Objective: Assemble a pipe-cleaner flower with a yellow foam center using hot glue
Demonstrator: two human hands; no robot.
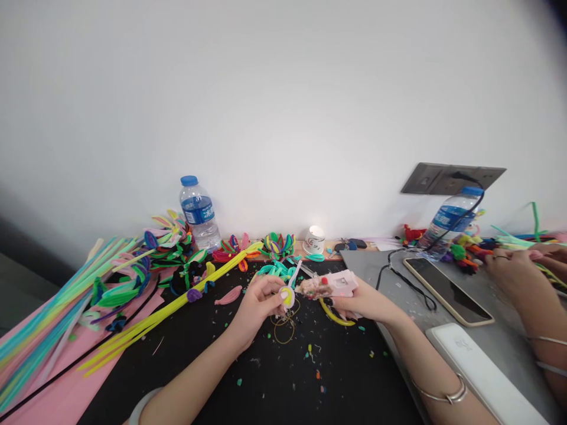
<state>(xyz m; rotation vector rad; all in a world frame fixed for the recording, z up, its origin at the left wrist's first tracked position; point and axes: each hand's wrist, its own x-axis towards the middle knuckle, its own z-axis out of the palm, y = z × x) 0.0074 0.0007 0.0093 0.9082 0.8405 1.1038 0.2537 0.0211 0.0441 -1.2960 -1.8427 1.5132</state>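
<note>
While the left hand holds a small yellow-and-white disc and the right hand brings a pink object close to it, the step in hand seems to be a fine work on the disc, made in the air above the black tabletop. The left grip is clamped on the disc, with the thumb in front and the fingers bent behind; a pale strip seems to rise from it. The right grip is closed around the broad end of the pink object, whose narrow end points to the disc; whether they touch, I cannot tell. In my judgement, the next move calls for a quiet left pinch and a small, exact turn of the right wrist. Both forearms come from the lower corners and lean inward, so that the hands meet near the middle. Below the right fingers lies a yellow loop, and below the disc a thin gold band.
</note>
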